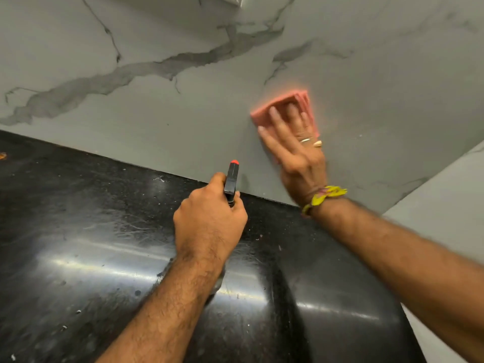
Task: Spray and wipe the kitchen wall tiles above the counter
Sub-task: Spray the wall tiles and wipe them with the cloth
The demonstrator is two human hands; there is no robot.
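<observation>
My left hand (209, 218) is curled into a closed grip, near and low. My right hand (296, 142) reaches farther, fingers (275, 115) straight and spread, palm pressed flat.

bare forearms, yellow wristband (324, 196), two finger rings (311, 142)

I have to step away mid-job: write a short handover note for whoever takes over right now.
Left hand: grips the spray bottle above the black counter, nozzle towards the wall.
Right hand: flat, fingers straight, pressing the pink cloth on the wall tiles, low, near the right corner.
Done: wiping is under way at that spot; how much was sprayed or wiped cannot be told.
Left: cover the rest of the tiles, spraying and wiping leftward and higher.
</observation>
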